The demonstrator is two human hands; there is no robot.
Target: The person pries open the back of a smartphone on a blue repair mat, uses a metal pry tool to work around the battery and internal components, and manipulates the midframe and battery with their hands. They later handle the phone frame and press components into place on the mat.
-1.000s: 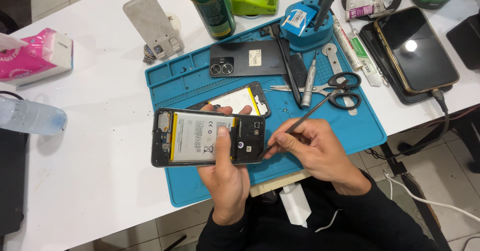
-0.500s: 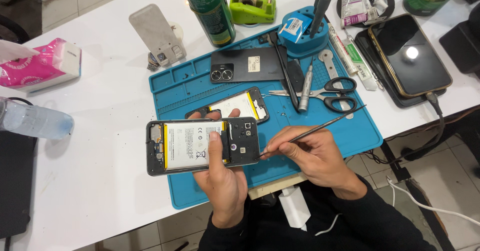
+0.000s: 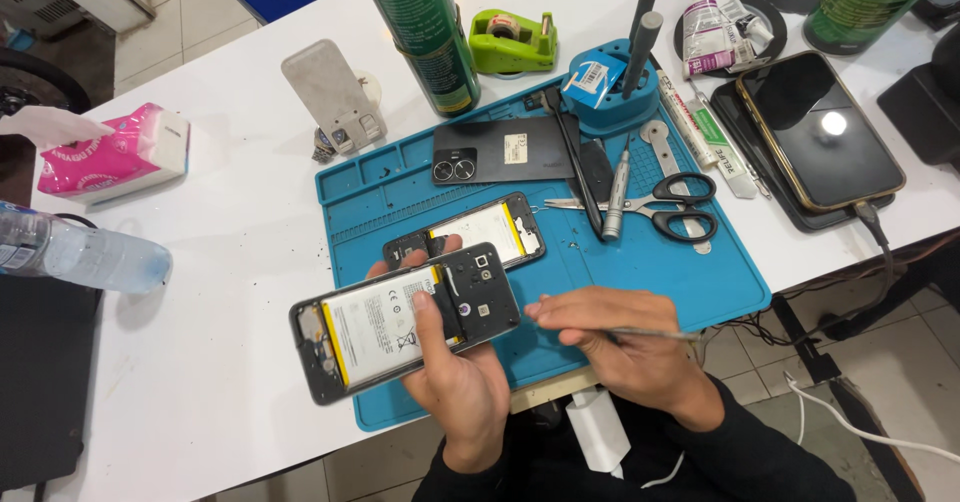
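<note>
Pinched in right hand [image 3: 620,347], thin metal tool [image 3: 655,334] points at opened phone [image 3: 405,320] clamped by left hand [image 3: 455,377]; steady the phone, probe gently beside its battery [image 3: 375,327]

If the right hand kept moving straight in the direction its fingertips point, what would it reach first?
The right hand, pinching a thin metal tool, points left toward the opened phone held in the left hand. It would likely meet that phone's camera end first, though the height difference between them is unclear.
</note>
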